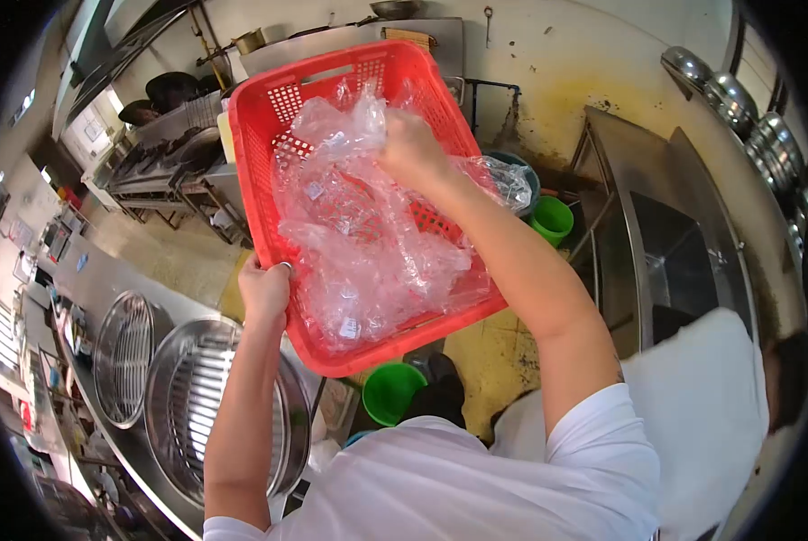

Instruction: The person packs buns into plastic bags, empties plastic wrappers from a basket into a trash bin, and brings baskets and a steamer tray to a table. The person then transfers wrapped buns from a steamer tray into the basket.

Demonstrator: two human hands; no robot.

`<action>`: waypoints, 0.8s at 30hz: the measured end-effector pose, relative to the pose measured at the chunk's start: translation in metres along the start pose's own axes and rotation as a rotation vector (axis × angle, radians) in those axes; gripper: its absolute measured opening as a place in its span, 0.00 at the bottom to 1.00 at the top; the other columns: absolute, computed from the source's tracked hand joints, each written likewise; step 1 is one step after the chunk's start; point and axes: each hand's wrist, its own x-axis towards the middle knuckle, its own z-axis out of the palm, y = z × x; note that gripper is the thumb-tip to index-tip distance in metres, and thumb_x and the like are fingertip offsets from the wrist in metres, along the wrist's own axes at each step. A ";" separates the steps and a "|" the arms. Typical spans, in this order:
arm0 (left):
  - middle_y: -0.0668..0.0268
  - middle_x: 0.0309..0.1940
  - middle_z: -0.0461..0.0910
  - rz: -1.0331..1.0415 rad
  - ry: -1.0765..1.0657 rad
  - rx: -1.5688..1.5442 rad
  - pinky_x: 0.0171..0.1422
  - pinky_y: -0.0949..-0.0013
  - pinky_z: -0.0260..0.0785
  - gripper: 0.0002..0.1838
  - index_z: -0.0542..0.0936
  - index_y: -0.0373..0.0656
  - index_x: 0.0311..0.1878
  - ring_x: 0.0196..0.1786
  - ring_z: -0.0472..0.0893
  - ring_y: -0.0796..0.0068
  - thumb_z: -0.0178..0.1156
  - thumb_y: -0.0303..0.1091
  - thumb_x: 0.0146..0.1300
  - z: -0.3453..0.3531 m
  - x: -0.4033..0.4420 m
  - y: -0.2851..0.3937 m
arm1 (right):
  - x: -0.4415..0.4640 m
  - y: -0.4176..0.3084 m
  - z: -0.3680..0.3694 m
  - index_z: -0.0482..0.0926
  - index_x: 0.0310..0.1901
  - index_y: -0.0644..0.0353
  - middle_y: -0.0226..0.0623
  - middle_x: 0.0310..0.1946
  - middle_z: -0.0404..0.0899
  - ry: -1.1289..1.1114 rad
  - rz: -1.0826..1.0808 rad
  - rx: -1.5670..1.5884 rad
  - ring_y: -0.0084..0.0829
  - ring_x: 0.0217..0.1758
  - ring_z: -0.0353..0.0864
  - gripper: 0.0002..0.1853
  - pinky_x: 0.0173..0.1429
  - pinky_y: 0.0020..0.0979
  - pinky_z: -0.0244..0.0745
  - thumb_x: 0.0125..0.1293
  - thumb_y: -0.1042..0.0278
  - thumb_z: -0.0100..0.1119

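Note:
A red plastic basket [332, 361] with perforated walls is held up in front of me, tilted. Crumpled clear plastic bags [368, 279] with small white labels fill much of it. My left hand [266, 290] is closed round the basket's left rim. Inside the basket, near its far right side, my right hand [411, 151] is closed on a bunched clear plastic bag [354, 131]; its fingertips are partly hidden by the plastic.
Two round metal steamer trays [165, 397] sit on the steel counter at left. A green bucket [393, 393] stands below the basket, another green bucket [551, 219] at right. Beyond that is a steel sink [674, 257]. A stove [174, 153] stands at the back left.

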 end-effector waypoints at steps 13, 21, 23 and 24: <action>0.62 0.37 0.85 0.040 -0.057 0.042 0.37 0.70 0.74 0.16 0.82 0.32 0.48 0.32 0.82 0.75 0.56 0.16 0.55 0.258 0.232 0.029 | 0.175 0.284 -0.035 0.83 0.47 0.65 0.48 0.41 0.88 0.313 0.184 0.014 0.48 0.46 0.89 0.20 0.51 0.43 0.83 0.58 0.62 0.73; 0.62 0.34 0.84 0.031 -0.001 0.007 0.38 0.68 0.73 0.15 0.79 0.30 0.48 0.33 0.81 0.73 0.59 0.19 0.56 0.328 0.288 0.014 | 0.268 0.349 -0.111 0.84 0.39 0.69 0.57 0.36 0.88 0.800 0.268 -0.007 0.53 0.44 0.90 0.22 0.49 0.47 0.82 0.54 0.56 0.79; 0.61 0.35 0.84 0.023 0.007 0.021 0.38 0.68 0.73 0.15 0.80 0.31 0.48 0.33 0.81 0.72 0.59 0.19 0.56 0.335 0.299 0.011 | 0.275 0.385 -0.134 0.84 0.45 0.65 0.51 0.39 0.89 0.844 0.130 -0.030 0.45 0.42 0.89 0.16 0.46 0.43 0.82 0.59 0.65 0.73; 0.61 0.35 0.84 0.016 0.008 0.031 0.38 0.68 0.73 0.15 0.80 0.31 0.48 0.33 0.81 0.72 0.60 0.19 0.55 0.342 0.305 0.007 | 0.274 0.407 -0.143 0.83 0.39 0.65 0.45 0.33 0.86 0.886 0.165 0.006 0.40 0.34 0.85 0.15 0.40 0.41 0.79 0.58 0.63 0.74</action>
